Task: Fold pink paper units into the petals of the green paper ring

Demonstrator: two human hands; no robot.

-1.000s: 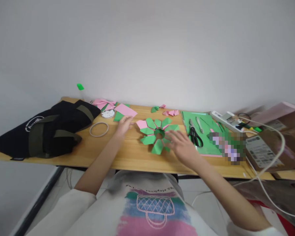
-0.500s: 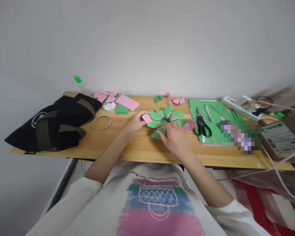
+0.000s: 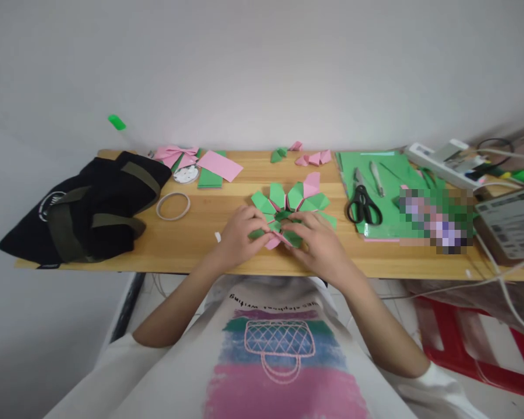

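Observation:
A green and pink folded-paper flower (image 3: 276, 194) lies in front of me on the wooden table, its petals fanned round an open middle. My left hand (image 3: 243, 235) pinches the near left edge of the flower, by a pink petal. From the near right, my right hand (image 3: 318, 241) grips the flower with its fingers bent in at the middle. The fingertips of both hands nearly meet at the near pink petal, and they cover part of it. One pink petal (image 3: 311, 184) points to the far right.
Black scissors (image 3: 363, 205) and a cutter (image 3: 376, 178) lie on green sheets (image 3: 346, 166) to the right. Folded pink pieces (image 3: 315, 158) sit behind the flower. A tape ring (image 3: 173, 206), pink paper (image 3: 220, 166) and a black bag (image 3: 100, 215) are on the left.
The flower has been turned, so a pink petal now points away and another lies near me. My left hand has moved toward me to the near edge, closer to my right hand.

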